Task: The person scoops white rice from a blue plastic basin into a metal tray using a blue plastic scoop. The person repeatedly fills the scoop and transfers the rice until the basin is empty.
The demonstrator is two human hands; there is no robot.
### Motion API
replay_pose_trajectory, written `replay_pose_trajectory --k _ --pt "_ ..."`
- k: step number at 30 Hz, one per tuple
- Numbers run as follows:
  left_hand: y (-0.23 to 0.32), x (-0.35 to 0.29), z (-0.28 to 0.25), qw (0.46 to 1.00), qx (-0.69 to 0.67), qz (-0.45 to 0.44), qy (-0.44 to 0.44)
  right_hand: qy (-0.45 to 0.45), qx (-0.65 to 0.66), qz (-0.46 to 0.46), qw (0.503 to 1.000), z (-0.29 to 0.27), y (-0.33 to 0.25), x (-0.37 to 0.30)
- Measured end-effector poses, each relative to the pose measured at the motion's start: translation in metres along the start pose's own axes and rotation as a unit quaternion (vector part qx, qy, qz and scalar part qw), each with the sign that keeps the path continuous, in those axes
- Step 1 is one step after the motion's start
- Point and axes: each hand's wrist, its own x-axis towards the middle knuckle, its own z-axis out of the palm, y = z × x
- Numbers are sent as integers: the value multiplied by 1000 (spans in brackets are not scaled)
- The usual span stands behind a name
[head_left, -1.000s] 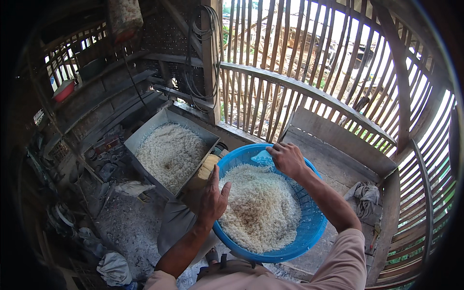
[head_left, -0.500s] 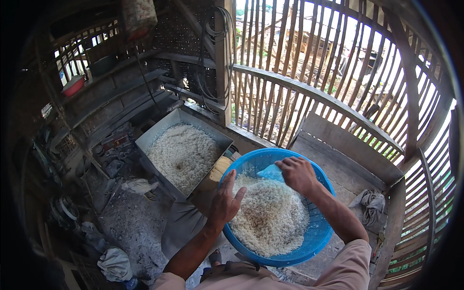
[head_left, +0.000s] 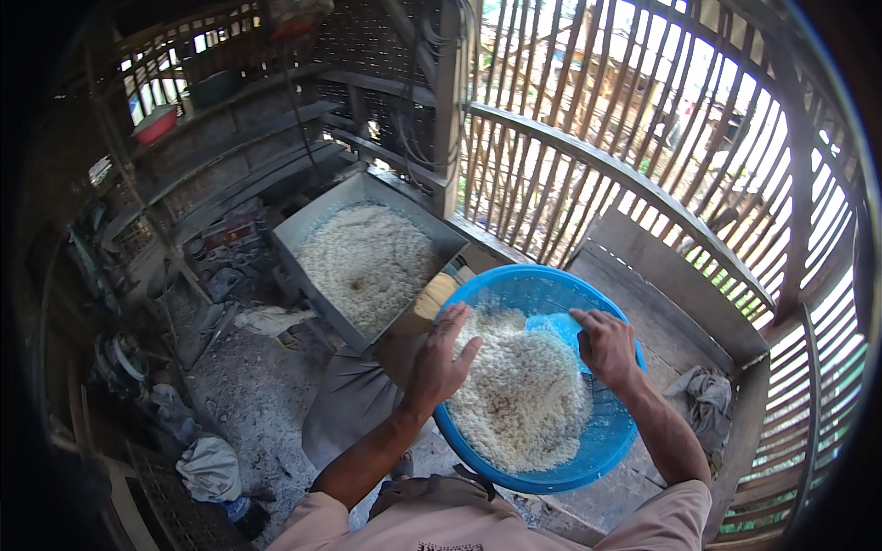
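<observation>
A round blue plastic basket with fine slotted walls stands in front of me, holding a heap of white, crumbly, grated-looking stuff. My right hand is closed on a light-blue plastic scoop at the far right of the heap; part of the scoop is hidden by fingers and the white stuff. At the basket's left rim my left hand is open, fingers stretched and thumb apart, with nothing held. Whether its fingers touch the rim or the heap, I cannot tell.
Left of the basket, a square metal hopper holds more of the white stuff. A wooden bench runs along the slatted wall, with a crumpled cloth at right. A pale sack lies lower left; a red basin sits on a shelf.
My right hand has moved right and slightly nearer with the scoop. My left hand has shifted a little right and stays open. The whole view has shifted slightly.
</observation>
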Motion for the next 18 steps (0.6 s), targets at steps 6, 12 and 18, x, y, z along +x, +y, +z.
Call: replay_pose_trajectory --k 6,12,18 --pt "12 -16 -1 995 81 32 -49 0 108 274 956 -24 88 -20" --pt "12 -16 2 994 92 24 -62 -73 370 336 863 66 1 -37" --pt "15 -16 0 997 62 19 -39 -39 448 382 807 28 12 -49"
